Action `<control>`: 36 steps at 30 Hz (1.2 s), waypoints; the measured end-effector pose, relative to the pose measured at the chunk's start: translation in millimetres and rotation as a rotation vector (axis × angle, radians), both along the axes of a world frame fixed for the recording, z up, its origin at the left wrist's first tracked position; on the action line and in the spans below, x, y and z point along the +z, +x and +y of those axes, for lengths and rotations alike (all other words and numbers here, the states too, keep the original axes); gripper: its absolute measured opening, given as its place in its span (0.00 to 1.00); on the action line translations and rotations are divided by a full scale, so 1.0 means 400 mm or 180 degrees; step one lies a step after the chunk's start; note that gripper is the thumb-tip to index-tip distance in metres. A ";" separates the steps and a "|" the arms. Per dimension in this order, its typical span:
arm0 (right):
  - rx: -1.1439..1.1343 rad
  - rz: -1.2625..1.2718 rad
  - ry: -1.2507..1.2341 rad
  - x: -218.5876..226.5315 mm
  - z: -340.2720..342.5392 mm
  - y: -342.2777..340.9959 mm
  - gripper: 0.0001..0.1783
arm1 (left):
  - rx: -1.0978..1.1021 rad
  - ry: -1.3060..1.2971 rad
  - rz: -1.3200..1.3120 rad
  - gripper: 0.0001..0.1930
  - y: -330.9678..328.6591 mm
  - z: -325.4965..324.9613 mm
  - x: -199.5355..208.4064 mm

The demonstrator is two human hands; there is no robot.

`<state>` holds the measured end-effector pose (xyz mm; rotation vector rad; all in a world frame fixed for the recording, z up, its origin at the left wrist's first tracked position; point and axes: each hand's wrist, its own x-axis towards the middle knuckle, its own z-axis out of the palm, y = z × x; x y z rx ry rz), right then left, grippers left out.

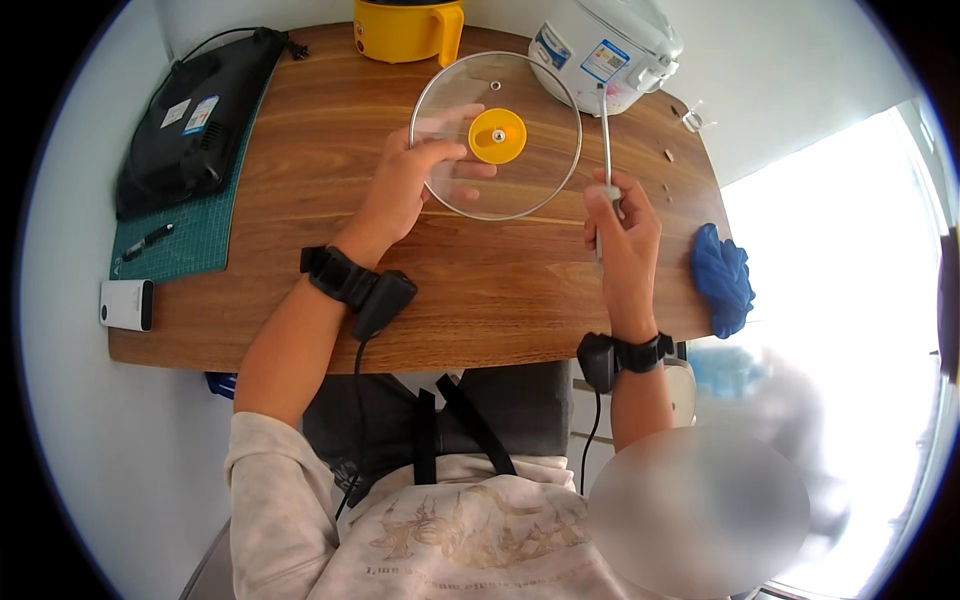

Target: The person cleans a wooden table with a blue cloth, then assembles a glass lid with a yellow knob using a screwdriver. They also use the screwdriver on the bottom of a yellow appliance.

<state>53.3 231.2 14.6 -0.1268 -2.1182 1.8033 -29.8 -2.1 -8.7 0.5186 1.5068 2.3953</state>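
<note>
My left hand (400, 185) grips a round glass lid (540, 180) by its metal rim. The thumb lies over the near face, and the other fingers show through the glass behind it. At the lid's centre is a yellow knob (486, 151) with a screw in its middle; a small vent hole sits above it. To the right of the lid, my right hand (625, 230) is closed around a screwdriver (606, 140), its long metal shaft pointing away from me. The shaft stands apart from the knob. Part of the screwdriver's handle is hidden by my fingers.
A yellow electric pot (400, 32) and a white rice cooker (600, 60) stand at the back. On the left, a black appliance (190, 130) and a pen (148, 243) lie on a green mat (200, 245), near a white power bank (122, 305). A blue cloth (722, 280) lies at the right edge.
</note>
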 end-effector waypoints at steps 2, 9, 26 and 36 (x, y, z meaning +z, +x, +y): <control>-0.0164 0.0056 0.0336 -0.003 0.022 -0.035 0.13 | -0.0136 0.0044 -0.0065 0.26 0.007 0.002 0.006; 0.0145 0.0275 0.0348 0.038 0.007 -0.122 0.15 | -0.0598 0.0290 -0.0290 0.30 0.010 0.002 0.013; 0.1097 0.0007 -0.0881 -0.011 -0.008 -0.169 0.20 | -0.0684 0.0382 -0.0845 0.19 -0.035 -0.045 -0.107; 0.1024 -0.0175 -0.1010 -0.015 0.010 -0.159 0.19 | -0.0401 -0.0093 -0.0768 0.23 0.017 0.002 -0.031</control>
